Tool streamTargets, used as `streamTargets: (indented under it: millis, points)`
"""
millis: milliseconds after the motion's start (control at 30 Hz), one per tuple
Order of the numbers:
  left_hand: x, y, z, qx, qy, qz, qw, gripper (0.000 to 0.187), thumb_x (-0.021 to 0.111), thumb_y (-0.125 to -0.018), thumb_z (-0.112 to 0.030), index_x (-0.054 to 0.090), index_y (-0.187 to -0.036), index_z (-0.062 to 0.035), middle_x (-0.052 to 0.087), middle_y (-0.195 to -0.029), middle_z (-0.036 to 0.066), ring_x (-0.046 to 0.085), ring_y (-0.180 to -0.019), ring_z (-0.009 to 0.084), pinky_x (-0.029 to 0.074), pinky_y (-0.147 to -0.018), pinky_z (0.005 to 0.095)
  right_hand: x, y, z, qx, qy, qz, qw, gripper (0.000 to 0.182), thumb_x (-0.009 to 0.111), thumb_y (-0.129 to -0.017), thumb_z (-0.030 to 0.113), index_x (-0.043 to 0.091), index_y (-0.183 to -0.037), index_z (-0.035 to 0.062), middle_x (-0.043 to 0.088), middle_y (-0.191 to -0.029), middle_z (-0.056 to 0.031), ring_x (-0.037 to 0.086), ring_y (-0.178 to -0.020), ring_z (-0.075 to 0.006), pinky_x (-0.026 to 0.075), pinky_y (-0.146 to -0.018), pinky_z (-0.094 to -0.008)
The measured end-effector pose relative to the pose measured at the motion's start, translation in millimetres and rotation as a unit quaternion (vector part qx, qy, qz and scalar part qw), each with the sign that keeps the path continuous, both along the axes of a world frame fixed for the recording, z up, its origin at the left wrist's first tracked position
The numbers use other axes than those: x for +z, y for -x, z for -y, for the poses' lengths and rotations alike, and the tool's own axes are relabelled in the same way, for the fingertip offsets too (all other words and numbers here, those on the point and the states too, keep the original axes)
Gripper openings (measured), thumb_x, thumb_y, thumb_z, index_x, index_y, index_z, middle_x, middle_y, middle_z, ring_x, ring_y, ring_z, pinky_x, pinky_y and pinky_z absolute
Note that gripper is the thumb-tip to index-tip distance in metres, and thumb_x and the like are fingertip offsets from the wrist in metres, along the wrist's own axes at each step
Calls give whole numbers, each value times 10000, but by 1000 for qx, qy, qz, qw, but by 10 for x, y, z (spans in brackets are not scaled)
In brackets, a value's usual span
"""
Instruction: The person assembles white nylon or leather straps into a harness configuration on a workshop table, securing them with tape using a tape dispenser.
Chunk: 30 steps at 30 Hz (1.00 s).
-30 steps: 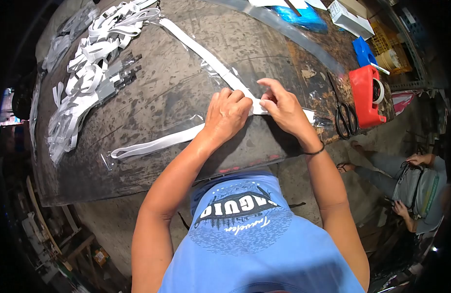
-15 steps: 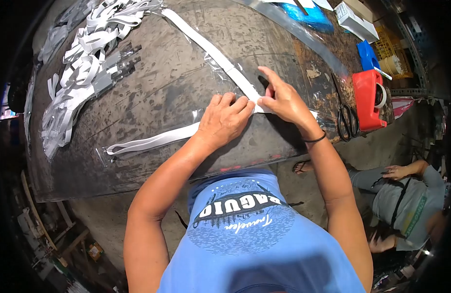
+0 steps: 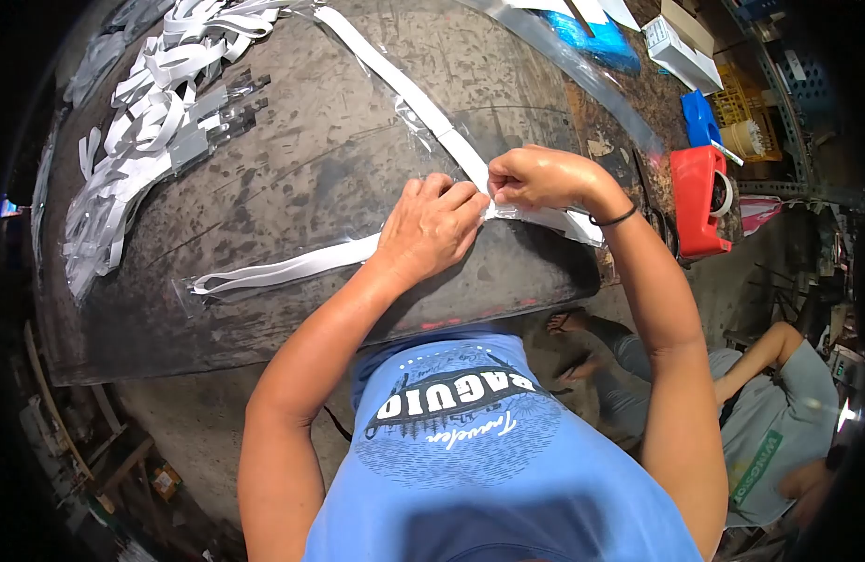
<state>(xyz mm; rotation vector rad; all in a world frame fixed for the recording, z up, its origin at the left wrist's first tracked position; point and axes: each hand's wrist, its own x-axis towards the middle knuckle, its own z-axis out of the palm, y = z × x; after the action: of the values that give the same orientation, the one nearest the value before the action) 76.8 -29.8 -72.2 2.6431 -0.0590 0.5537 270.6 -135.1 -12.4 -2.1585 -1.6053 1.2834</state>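
Note:
A long white strap [image 3: 400, 82] in clear plastic runs down the dark tabletop to my hands. Another white strap [image 3: 306, 260], looped at its far end, passes beneath my left hand [image 3: 431, 227]. The left fingers are curled together and press on the white material where the pieces meet. Just right of them, my right hand [image 3: 537, 178] is closed in a pinch at that same spot; whatever is between its fingertips is hidden. Below the right wrist, a white end in clear plastic [image 3: 579, 227] sticks out to the right.
On the left lies a heap of white straps [image 3: 156, 122] in plastic. A red tape dispenser [image 3: 696, 201] stands at the right edge, with partly hidden scissors [image 3: 665, 225] beside it. Further back are a white box [image 3: 681, 56] and a blue package [image 3: 596, 42]. Another person [image 3: 779, 421] is at lower right.
My right hand has turned inward and closed, from spread fingers to a pinch near the left fingertips. My left hand stays nearly in place. The other person has shifted posture.

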Motion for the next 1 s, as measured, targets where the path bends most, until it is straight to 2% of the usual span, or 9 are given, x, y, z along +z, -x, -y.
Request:
streamTargets:
  millis: [233,400,567,700,767,867,933,967,1000]
  points:
    - [10,-11,-2,1,4,15,1000,256,698,-812,-177,635,-1054,-125,601,-1010,-10,538,-942,222,402,-757,373,-42,-6,-21,-10,16,-5,1000,122,645,-834,125,632,-864,7,612,-633,-92,582,-589,-182,446,-572,-348]
    - [16,-3,-6,0,10,-8,1000,278,697,-818,-175,643,-1085,-123,609,-1056,-1,540,-979,236,406,-791,384,-124,49,38,-9,-60,49,997,145,661,-805,131,642,-864,-1,672,-767,-172,656,-724,-334,492,-661,-404]
    - [36,-2,3,-3,13,-41,999,313,697,-817,-162,647,-1124,-124,619,-1103,9,543,-1011,249,408,-817,394,-126,170,50,-33,-81,104,991,141,682,-793,133,648,-847,7,673,-807,-204,648,-829,-404,501,-702,-449]
    - [15,13,12,-3,11,-27,1000,324,700,-806,-144,642,-1124,-130,620,-1097,9,546,-1006,248,406,-815,393,-61,120,21,-106,-27,233,966,463,813,-701,309,583,-945,-11,675,-870,-235,649,-858,-439,500,-737,-473]
    - [38,-5,0,-3,3,-24,1000,326,701,-803,-139,641,-1123,-132,619,-1095,9,546,-1004,248,406,-815,392,-66,-7,-7,-103,12,212,972,574,843,-658,364,550,-980,-10,672,-905,-240,647,-851,-444,502,-728,-461]
    - [33,6,7,-4,-3,-29,1000,331,705,-797,-135,643,-1123,-136,619,-1089,6,547,-996,248,406,-813,392,-100,-113,19,-103,6,169,980,476,815,-709,311,542,-945,1,670,-857,-177,658,-789,-349,502,-688,-405]
    - [41,-2,-1,-7,8,-16,1000,311,707,-800,-148,650,-1105,-141,618,-1087,5,544,-1001,247,401,-821,402,-28,-226,124,-227,35,-108,967,360,764,-776,239,542,-933,3,631,-818,-76,617,-770,-193,479,-678,-322]
    - [44,-3,-12,-8,5,-14,1000,311,707,-800,-148,650,-1105,-141,618,-1087,5,544,-1001,247,401,-821,402,-38,-252,207,-228,31,-107,967,360,764,-776,239,542,-933,3,631,-818,-76,617,-770,-193,479,-678,-322]
    - [60,4,-20,-11,-3,-26,1000,350,702,-813,-181,633,-1153,-135,602,-1149,28,528,-1066,258,393,-876,425,-89,-247,318,-233,-66,-68,968,306,738,-807,212,550,-933,5,607,-819,-47,584,-779,-144,465,-682,-295]
